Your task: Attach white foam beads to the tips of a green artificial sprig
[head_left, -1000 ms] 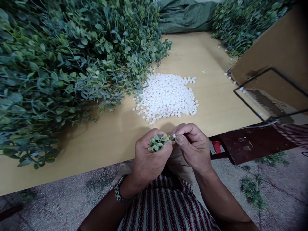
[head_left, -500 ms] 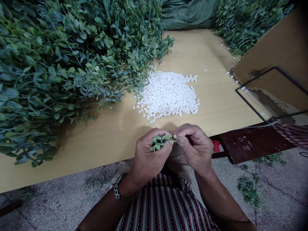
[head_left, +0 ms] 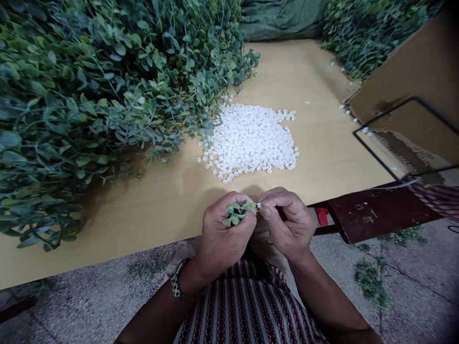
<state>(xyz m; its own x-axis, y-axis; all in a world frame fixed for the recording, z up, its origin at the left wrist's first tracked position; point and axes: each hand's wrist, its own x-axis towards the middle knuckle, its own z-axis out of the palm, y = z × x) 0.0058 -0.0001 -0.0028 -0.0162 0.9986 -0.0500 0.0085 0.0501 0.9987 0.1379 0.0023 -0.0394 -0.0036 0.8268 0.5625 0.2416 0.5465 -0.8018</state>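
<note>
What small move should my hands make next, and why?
Probably press the white piece toward the green sprig: your right hand seems to pinch it at the sprig's end, and your left hand holds the sprig. Whether it's seated, I can't tell.

Torn brown cardboard [head_left: 419, 71] on the right, black wire frame [head_left: 376, 156] just in front of it. Also some crumpled green fabric [head_left: 283, 19] at the back, scuffed dark-red bench [head_left: 383, 215] down below.
</note>
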